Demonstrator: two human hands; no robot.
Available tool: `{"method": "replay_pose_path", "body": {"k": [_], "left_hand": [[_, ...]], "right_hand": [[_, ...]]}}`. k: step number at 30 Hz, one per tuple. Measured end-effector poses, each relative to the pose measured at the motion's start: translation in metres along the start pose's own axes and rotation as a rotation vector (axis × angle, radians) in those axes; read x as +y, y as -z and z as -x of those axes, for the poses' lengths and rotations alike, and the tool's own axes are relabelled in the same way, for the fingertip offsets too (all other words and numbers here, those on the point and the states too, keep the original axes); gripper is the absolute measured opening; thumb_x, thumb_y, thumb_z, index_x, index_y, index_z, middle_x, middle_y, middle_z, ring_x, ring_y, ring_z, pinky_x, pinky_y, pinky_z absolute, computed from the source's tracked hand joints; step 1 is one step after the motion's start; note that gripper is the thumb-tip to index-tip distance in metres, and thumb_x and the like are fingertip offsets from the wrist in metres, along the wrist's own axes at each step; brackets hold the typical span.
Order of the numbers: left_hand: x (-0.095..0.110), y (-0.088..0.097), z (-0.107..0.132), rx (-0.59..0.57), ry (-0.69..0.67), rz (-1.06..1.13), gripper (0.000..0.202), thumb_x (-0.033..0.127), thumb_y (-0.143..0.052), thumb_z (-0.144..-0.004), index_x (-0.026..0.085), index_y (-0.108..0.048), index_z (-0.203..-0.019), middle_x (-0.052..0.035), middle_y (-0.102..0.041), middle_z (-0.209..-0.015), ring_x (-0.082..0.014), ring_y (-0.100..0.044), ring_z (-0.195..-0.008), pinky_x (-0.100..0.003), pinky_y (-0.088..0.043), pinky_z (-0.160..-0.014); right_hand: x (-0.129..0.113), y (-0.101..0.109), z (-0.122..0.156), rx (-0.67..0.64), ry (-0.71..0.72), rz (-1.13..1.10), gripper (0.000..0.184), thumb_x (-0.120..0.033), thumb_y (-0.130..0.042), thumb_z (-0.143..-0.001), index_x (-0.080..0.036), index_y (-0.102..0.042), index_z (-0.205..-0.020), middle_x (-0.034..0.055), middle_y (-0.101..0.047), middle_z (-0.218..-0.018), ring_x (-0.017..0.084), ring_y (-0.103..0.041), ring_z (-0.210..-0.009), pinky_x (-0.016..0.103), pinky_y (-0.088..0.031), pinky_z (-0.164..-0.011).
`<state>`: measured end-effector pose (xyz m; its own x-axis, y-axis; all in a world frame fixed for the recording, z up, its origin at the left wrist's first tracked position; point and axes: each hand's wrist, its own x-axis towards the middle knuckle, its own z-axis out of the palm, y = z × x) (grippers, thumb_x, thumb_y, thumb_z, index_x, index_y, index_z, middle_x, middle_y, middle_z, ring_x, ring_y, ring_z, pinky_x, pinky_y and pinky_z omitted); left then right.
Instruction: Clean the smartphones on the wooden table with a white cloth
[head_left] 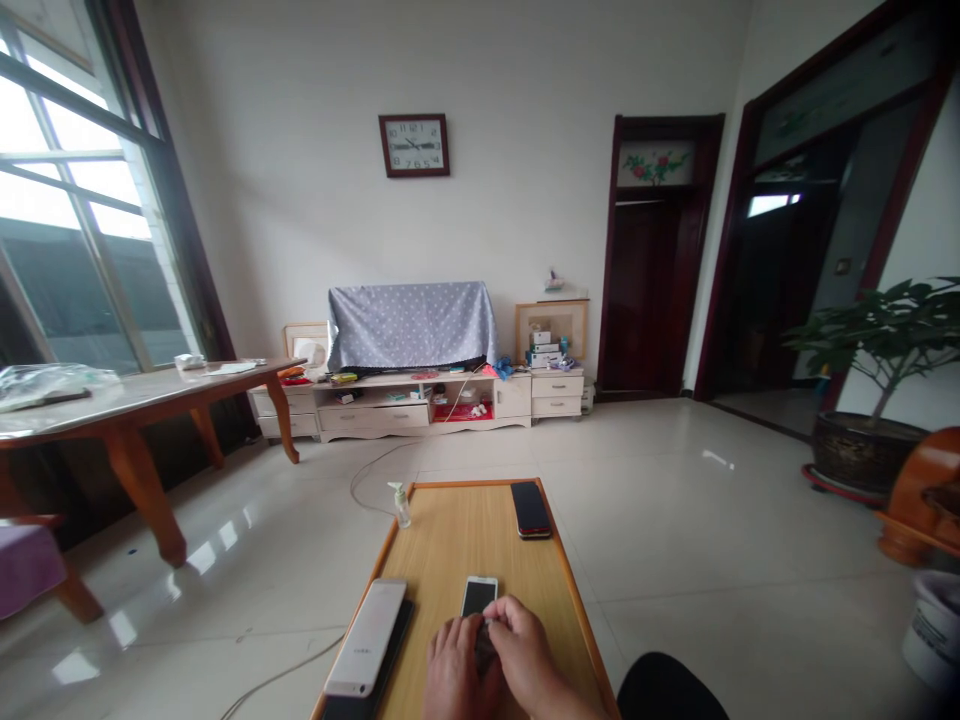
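Close together at the near part of the small wooden table point(450, 545), my left hand point(452, 668) and my right hand point(523, 648) have their fingers curled in. Between them is a small dark grey thing point(484, 648), mostly covered by the fingers, whose kind I cannot make out. Just beyond the fingertips lies a white phone point(480, 594) with a dark screen, its lower end hidden by my hands. To the left, a silver-white phone point(369, 640) rests face down, overlapping a dark flat device point(396, 655).
Dark phones, apparently stacked point(531, 510), lie at the table's far right corner. A small clear pump bottle point(402, 507) stands at the far left edge. A dark rounded object point(667, 690) is beside the table at right. A cable point(289, 668) runs along the floor.
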<state>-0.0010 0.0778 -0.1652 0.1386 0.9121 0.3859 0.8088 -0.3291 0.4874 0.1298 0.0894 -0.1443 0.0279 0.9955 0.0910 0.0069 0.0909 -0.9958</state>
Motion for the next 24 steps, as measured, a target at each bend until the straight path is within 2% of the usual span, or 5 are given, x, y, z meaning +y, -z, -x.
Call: {"method": "replay_pose_path", "body": {"k": [6, 12, 15, 19, 24], "left_hand": [[-0.006, 0.006, 0.005, 0.062, -0.026, -0.027, 0.020, 0.035, -0.052, -0.092, 0.024, -0.069, -0.093, -0.0068, -0.070, -0.094, -0.0237, -0.062, -0.093, -0.036, -0.043, -0.082], [-0.016, 0.007, 0.002, 0.068, -0.036, -0.002, 0.023, 0.034, -0.050, -0.095, 0.026, -0.071, -0.092, -0.0062, -0.071, -0.092, -0.0213, -0.063, -0.088, -0.032, -0.046, -0.077], [-0.013, 0.009, 0.001, 0.017, -0.015, -0.006, 0.023, 0.033, -0.052, -0.092, 0.026, -0.072, -0.099, -0.0071, -0.071, -0.107, -0.0220, -0.064, -0.098, -0.033, -0.048, -0.085], [-0.007, 0.003, 0.000, -0.049, 0.094, -0.110, 0.042, 0.041, -0.062, -0.081, 0.026, -0.069, -0.119, -0.0103, -0.065, -0.132, -0.0297, -0.059, -0.119, -0.042, -0.045, -0.098], [-0.003, -0.005, 0.000, -0.071, 0.112, -0.212, 0.066, 0.062, -0.068, -0.071, 0.025, -0.068, -0.125, -0.0138, -0.061, -0.141, -0.0362, -0.056, -0.126, -0.048, -0.039, -0.105]], "right_hand": [[0.005, -0.001, 0.004, 0.058, 0.050, 0.183, 0.015, -0.029, -0.053, -0.082, -0.021, -0.066, -0.083, 0.0052, -0.071, -0.084, 0.023, -0.067, -0.082, 0.031, -0.052, -0.074], [0.010, 0.001, 0.012, -0.030, 0.294, 0.445, 0.033, -0.024, -0.051, -0.084, -0.023, -0.073, -0.109, 0.0109, -0.070, -0.122, 0.026, -0.064, -0.116, 0.037, -0.046, -0.103], [0.016, 0.002, 0.010, -0.066, 0.236, 0.415, 0.029, -0.029, -0.050, -0.087, -0.025, -0.074, -0.103, 0.0076, -0.075, -0.106, 0.024, -0.069, -0.102, 0.033, -0.051, -0.093], [0.029, 0.010, -0.001, 0.090, 0.116, 0.330, 0.028, -0.039, -0.050, -0.088, -0.022, -0.072, -0.094, 0.0073, -0.076, -0.094, 0.025, -0.071, -0.090, 0.031, -0.053, -0.081], [0.036, 0.021, -0.014, 0.251, 0.124, 0.293, 0.030, -0.042, -0.047, -0.089, -0.021, -0.068, -0.096, 0.0094, -0.075, -0.097, 0.026, -0.070, -0.090, 0.033, -0.052, -0.081]]}}
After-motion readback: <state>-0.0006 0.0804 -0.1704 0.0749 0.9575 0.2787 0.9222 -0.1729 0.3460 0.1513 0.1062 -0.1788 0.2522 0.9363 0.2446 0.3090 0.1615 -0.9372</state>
